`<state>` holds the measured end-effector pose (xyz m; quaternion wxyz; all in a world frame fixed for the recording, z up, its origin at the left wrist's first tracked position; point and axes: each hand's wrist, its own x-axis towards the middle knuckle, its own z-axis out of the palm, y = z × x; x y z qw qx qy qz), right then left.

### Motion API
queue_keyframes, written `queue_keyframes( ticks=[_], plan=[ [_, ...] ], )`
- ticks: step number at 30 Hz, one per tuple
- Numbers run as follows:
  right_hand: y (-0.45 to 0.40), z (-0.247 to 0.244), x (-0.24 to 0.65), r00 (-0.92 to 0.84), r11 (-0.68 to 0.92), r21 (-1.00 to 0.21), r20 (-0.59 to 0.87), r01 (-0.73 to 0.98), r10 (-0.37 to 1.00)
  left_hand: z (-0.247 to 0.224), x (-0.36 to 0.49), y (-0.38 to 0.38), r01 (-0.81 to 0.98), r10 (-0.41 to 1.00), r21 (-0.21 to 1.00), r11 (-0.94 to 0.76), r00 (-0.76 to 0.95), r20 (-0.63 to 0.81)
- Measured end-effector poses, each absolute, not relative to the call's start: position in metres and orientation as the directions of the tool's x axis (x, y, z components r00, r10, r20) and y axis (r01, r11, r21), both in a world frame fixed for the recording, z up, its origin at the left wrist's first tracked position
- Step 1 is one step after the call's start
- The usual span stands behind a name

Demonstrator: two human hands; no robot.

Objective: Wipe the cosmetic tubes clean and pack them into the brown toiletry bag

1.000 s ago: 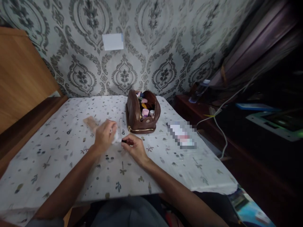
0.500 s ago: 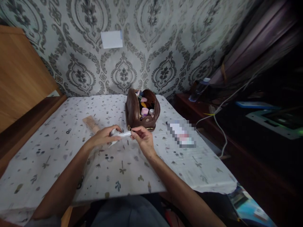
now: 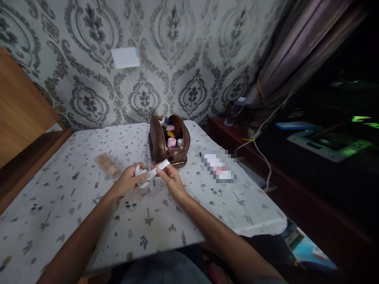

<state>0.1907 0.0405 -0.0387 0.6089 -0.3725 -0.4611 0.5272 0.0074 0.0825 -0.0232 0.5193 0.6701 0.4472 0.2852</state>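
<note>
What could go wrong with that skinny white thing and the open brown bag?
The slim white item might slip, since the right hand seems to pinch it with fingertips. The brown bag gapes open just beyond the hands, so a bump could perhaps spill the pink jar. The beige tube lies close to the left hand, so it might get nudged.

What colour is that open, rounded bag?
The open, rounded, leather-look bag is brown with a gold-coloured zip, seen best in the head view.
</note>
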Motion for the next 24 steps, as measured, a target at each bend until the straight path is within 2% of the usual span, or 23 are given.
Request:
queue_keyframes(
  ticks=[3, 5, 8, 10, 13, 17, 19, 21, 24],
  plan=[
    [0.039, -0.039, 0.193, 0.020, 0.218, -0.956, 0.219, -0.196, 0.976, -0.017, 0.006, 0.081, 0.320, 0.959, 0.929, -0.187, 0.267, 0.101],
    [0.037, -0.039, 0.194, -0.058, 0.245, -0.967, 0.249, -0.066, 0.967, -0.011, 0.009, 0.076, 0.314, 0.955, 0.910, -0.271, 0.203, 0.215],
    [0.033, -0.039, 0.193, -0.214, 0.288, -0.948, 0.256, 0.135, 0.943, -0.005, 0.016, 0.066, 0.374, 0.930, 0.862, -0.342, 0.265, 0.255],
    [0.032, -0.041, 0.191, -0.242, 0.306, -0.929, 0.254, 0.209, 0.936, -0.004, 0.020, 0.062, 0.400, 0.919, 0.846, -0.353, 0.316, 0.234],
    [0.033, -0.043, 0.190, -0.203, 0.306, -0.939, 0.273, 0.154, 0.940, -0.007, 0.023, 0.060, 0.308, 0.913, 0.899, -0.310, 0.362, 0.190],
    [0.036, -0.029, 0.198, -0.110, 0.228, -0.965, 0.242, -0.127, 0.964, -0.014, 0.022, 0.062, 0.185, 0.940, 0.967, -0.173, 0.325, 0.106],
    [0.038, -0.008, 0.211, -0.046, 0.225, -0.952, 0.239, -0.206, 0.970, -0.017, 0.021, 0.065, 0.173, 0.952, 0.975, -0.142, 0.292, 0.087],
    [0.045, 0.019, 0.230, 0.025, 0.296, -0.928, 0.298, -0.227, 0.954, -0.019, 0.020, 0.068, 0.181, 0.955, 0.972, -0.148, 0.282, 0.092],
    [0.069, 0.059, 0.263, 0.065, 0.409, -0.910, 0.405, -0.074, 0.912, -0.021, 0.020, 0.071, 0.207, 0.951, 0.966, -0.156, 0.295, 0.091]
  ],
)
